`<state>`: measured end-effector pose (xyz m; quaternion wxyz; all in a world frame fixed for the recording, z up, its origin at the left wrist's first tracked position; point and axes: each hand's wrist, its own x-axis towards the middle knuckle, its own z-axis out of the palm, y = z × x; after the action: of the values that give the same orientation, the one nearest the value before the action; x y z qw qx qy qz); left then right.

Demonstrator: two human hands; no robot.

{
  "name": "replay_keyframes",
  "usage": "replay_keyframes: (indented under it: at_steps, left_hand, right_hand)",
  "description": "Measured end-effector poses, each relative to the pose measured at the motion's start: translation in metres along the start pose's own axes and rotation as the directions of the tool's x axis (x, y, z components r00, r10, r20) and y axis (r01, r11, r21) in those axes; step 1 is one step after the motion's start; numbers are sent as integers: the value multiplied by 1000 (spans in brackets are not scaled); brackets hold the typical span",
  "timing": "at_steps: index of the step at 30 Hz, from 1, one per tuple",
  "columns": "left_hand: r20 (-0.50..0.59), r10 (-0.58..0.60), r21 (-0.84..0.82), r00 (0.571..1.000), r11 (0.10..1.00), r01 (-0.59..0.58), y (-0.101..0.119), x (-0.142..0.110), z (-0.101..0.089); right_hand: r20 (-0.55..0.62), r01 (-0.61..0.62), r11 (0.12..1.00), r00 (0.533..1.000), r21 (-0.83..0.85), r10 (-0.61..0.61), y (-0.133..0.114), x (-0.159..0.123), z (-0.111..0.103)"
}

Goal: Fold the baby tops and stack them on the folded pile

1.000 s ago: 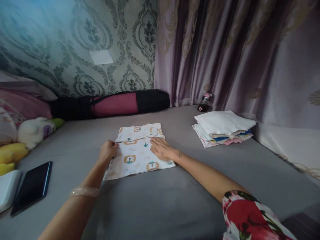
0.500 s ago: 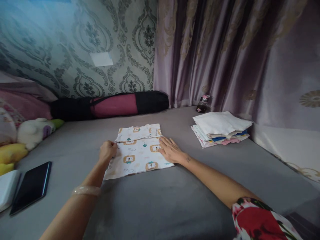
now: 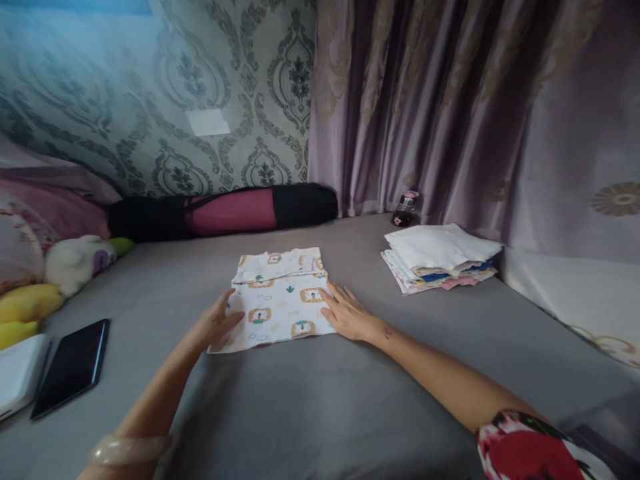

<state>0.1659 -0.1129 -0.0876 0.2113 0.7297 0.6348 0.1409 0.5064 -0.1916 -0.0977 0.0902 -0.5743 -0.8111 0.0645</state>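
Observation:
A white cloth (image 3: pixel 280 303) printed with tan lion heads and small green plants lies on the grey bed sheet, its far part folded over toward me. At the cloth's left edge is my left hand (image 3: pixel 219 321), thumb and fingers apart, the thumb resting over the fabric. My right hand (image 3: pixel 350 313) lies flat along the right edge, fingers stretched out and touching the cloth. Neither hand grips anything. To the right sits a stack of folded cloths (image 3: pixel 443 250), a white one on top and coloured edges showing below.
A long black and maroon bag (image 3: pixel 230 212) lies along the wall. Near the curtain (image 3: pixel 380 100) stands a small dark bottle (image 3: pixel 405 210). At left are a black tablet (image 3: pixel 73 367), a white box (image 3: pixel 20 373), a white plush toy (image 3: pixel 75 263) and a yellow one (image 3: pixel 30 303).
My left hand has opened from a closed grip on the cloth's left edge and come slightly nearer me. My right hand has slid a little toward me and to the right.

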Motion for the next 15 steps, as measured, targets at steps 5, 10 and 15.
replay_keyframes:
  at_steps: [5,10,15]
  left_hand:
    - [239,34,-149,971,989,2,7,-40,-10]
    - [298,40,-244,954,969,36,9,-63,-14]
    - [209,23,-262,978,964,34,4,-65,-14]
  right_hand:
    - [40,78,996,996,49,-80,-5,-27,-8]
    - [48,106,993,993,59,-109,-12,-44,-18]
    - [27,116,993,993,28,-116,-16,-47,-26]
